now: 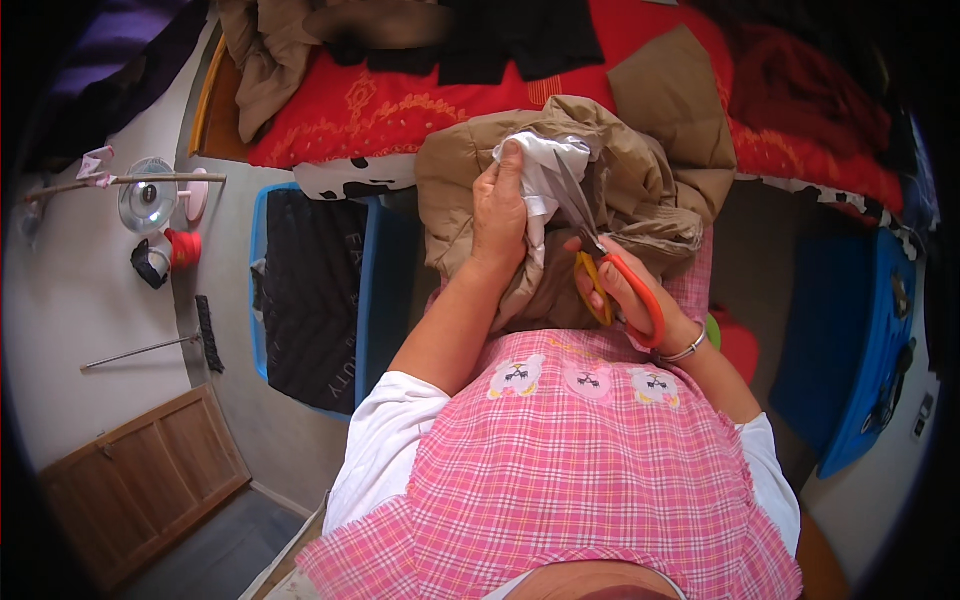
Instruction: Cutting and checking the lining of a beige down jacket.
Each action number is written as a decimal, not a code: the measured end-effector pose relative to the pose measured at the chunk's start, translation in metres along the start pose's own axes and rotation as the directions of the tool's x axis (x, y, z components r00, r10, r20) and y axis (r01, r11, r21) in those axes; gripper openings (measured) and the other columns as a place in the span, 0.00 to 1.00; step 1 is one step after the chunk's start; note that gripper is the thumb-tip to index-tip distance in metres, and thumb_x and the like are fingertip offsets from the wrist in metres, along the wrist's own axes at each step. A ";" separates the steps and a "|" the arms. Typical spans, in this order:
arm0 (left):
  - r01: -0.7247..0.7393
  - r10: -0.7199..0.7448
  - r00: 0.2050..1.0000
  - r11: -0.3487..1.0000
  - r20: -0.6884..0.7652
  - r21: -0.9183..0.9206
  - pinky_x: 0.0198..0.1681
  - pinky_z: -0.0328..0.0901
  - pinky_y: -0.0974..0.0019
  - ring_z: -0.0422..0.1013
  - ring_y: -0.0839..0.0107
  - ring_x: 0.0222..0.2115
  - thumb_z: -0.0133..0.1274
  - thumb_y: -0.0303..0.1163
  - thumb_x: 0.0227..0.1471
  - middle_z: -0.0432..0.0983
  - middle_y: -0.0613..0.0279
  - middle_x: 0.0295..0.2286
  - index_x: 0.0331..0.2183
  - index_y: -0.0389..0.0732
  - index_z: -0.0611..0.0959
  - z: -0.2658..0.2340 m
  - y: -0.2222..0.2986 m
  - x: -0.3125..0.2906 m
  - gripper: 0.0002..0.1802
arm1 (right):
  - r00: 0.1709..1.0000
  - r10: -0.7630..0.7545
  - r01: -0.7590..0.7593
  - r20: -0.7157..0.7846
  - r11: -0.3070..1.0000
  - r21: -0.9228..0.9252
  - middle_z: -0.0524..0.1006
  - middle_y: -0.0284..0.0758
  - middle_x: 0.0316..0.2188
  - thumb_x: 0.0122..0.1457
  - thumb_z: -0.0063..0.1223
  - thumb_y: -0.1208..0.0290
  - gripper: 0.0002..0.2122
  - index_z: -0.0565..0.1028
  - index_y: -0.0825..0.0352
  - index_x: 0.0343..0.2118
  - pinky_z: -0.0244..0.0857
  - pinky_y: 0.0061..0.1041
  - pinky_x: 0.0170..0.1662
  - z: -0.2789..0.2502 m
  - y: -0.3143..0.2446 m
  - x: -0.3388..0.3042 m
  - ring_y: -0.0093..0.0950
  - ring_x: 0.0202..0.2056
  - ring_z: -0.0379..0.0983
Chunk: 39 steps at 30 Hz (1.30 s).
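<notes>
A tan quilted garment (450,180) lies bunched over my lap and against the bed's near edge. Near its middle a piece of white cloth (545,175) shows among the folds. My left hand (500,210) is closed on this cloth, thumb on top and the other fingers partly hidden underneath. In my right hand (630,295) is a pair of scissors (580,205) with orange and yellow handles. Their blades point up and left, lying along the right side of the white cloth. Whether the blades are cutting into the fabric I cannot tell.
Ahead is a bed with a red patterned cover (400,105), bearing black clothes (520,40) and more tan clothing. A blue bin (375,300) with a black garment stands to the left. At the right is a blue table (860,360). A fan (150,195) is farther left.
</notes>
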<state>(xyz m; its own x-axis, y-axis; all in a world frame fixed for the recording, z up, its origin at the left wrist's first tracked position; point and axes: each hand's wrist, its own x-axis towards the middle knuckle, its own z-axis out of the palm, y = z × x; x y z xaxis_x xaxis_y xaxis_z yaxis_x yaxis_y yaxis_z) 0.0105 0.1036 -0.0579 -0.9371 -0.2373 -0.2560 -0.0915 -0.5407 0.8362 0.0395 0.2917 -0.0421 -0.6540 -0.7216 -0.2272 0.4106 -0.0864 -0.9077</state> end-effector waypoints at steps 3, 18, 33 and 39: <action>-0.011 0.010 1.000 0.999 0.016 0.042 0.30 0.68 0.73 0.73 0.76 0.27 0.45 0.48 0.58 0.77 0.61 0.29 0.35 0.35 0.78 -0.001 -0.001 0.000 0.23 | 0.999 0.013 -0.016 -0.041 0.997 -0.069 0.63 0.23 0.22 0.62 0.43 0.52 0.24 0.63 0.67 0.52 0.55 0.13 0.26 -0.003 0.001 0.002 0.12 0.22 0.58; -0.279 0.265 0.960 0.871 0.092 0.404 0.17 0.53 0.74 0.57 0.86 0.16 0.46 0.44 0.59 0.64 0.75 0.13 0.19 0.37 0.74 -0.001 -0.008 -0.002 0.24 | 0.998 0.047 -0.035 -0.041 0.964 0.264 0.64 0.27 0.24 0.62 0.36 0.46 0.28 0.63 0.68 0.52 0.56 0.13 0.25 0.003 -0.015 0.004 0.13 0.23 0.58; -0.203 0.218 0.976 0.942 -0.026 0.265 0.29 0.61 0.78 0.65 0.84 0.25 0.45 0.44 0.59 0.74 0.70 0.24 0.30 0.34 0.80 -0.020 0.024 0.002 0.22 | 0.983 0.176 -0.154 0.042 0.935 -0.318 0.67 0.27 0.30 0.49 0.64 0.61 0.29 0.65 0.69 0.51 0.59 0.16 0.34 -0.031 -0.028 -0.016 0.14 0.31 0.62; -0.258 0.275 0.960 0.941 -0.050 0.220 0.32 0.63 0.76 0.66 0.82 0.29 0.49 0.39 0.58 0.73 0.68 0.28 0.34 0.35 0.78 -0.026 0.023 0.020 0.15 | 0.998 -0.005 0.055 0.059 0.447 -0.893 0.73 0.43 0.38 0.44 0.64 0.64 0.27 0.69 0.65 0.48 0.65 0.34 0.41 -0.025 0.004 -0.030 0.41 0.39 0.70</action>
<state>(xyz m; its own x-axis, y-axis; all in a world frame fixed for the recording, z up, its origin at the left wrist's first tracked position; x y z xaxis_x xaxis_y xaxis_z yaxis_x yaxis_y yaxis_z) -0.0015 0.0655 -0.0560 -0.9082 -0.4167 -0.0403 0.0814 -0.2702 0.9594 0.0456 0.3301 -0.0477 -0.6176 -0.7603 -0.2012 -0.4197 0.5349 -0.7332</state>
